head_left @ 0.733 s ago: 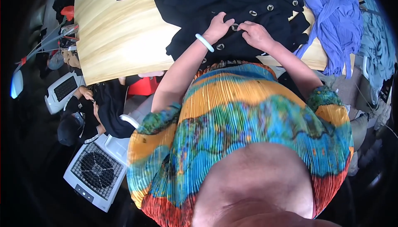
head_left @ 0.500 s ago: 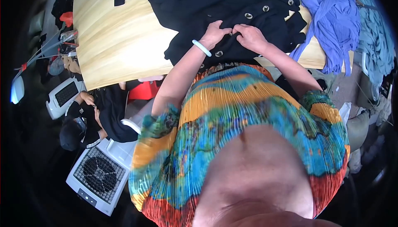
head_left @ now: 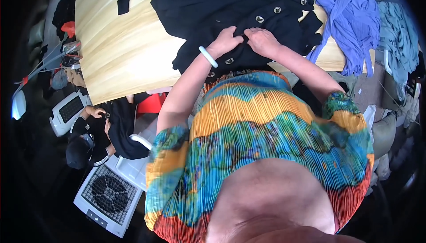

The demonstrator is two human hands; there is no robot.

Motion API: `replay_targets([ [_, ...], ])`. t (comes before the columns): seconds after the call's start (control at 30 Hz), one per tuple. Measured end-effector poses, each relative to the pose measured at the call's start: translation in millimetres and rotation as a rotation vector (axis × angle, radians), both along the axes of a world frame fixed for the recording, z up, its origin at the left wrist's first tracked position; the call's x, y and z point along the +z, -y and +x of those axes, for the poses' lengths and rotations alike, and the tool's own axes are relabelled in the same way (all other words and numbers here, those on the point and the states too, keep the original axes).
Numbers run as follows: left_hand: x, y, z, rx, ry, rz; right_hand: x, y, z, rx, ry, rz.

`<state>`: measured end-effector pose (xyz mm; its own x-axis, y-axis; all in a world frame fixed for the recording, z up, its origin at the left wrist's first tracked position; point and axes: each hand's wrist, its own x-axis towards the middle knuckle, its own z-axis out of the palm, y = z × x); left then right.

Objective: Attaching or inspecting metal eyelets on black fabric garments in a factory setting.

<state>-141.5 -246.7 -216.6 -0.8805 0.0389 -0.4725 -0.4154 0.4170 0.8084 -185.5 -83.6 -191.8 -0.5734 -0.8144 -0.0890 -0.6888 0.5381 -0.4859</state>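
A black garment (head_left: 191, 21) with large round silver buttons (head_left: 259, 19) lies spread over the wooden table in front of me. My left hand (head_left: 227, 42) is closed, its thumb and fingers pinching the black cloth near the table's front. Close beside it, my right hand (head_left: 262, 43) is also closed on the same cloth, fingertips nearly meeting the left ones. What lies right between the fingertips is mostly hidden. Another button (head_left: 229, 61) sits on the cloth just nearer to me than my hands.
Bare wood of the table (head_left: 120, 34) shows at left. Purple cloth (head_left: 346, 16) and grey-green cloth (head_left: 397, 38) drape at right. Lower left, a person (head_left: 84, 141) handles black cloth (head_left: 126, 127) near a white air cooler (head_left: 108, 196). A red container (head_left: 151, 104) stands under the table edge.
The view has shifted slightly. My hands stay at the same spot on the garment; the fingers have curled in more, and the right hand has turned a little over the cloth.
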Motion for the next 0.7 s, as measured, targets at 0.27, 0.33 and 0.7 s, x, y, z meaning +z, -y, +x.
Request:
replay_targets([
  [0.27,8.6,-24.3,15.4,-0.068,-0.276,-0.296,-2.9,3.2,-3.9,0.02,0.087,0.082],
  [0.33,2.9,-26.7,18.7,-0.006,-0.351,-0.288,-2.6,3.0,-5.7,0.003,0.212,0.131],
  [0.7,10.2,-9.7,18.5,0.134,-0.315,-0.053,6.3,0.0,-18.7,-0.035,0.462,-0.002],
])
